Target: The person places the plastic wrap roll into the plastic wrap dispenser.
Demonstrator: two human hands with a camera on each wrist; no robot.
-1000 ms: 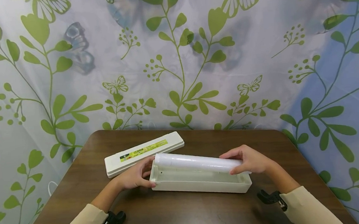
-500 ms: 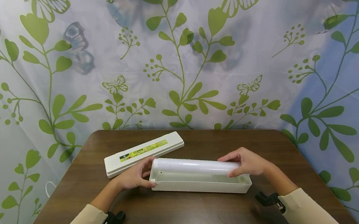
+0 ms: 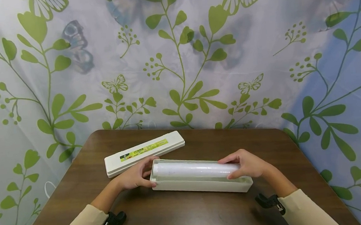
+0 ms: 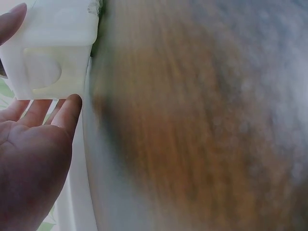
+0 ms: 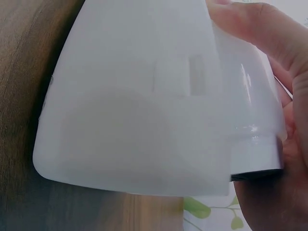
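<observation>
A roll of cling film lies lengthwise inside a long white open box, its left end below the rim. The roll's right end is in my right hand, between thumb and fingers. In the right wrist view that end of the roll sticks up past the wall of the box. My left hand grips the box's left end, with the thumb on the near side and the fingers on the far side. The left wrist view shows the box's end wall between that thumb and fingers.
Behind my left hand a long white lid with a yellow-green label lies on the brown wooden table. A curtain with a leaf and butterfly print hangs behind the table's far edge.
The cling film roll has come down into the box; its left end was above the far rim before. My right hand has lowered slightly with it. My left hand keeps its grip.
</observation>
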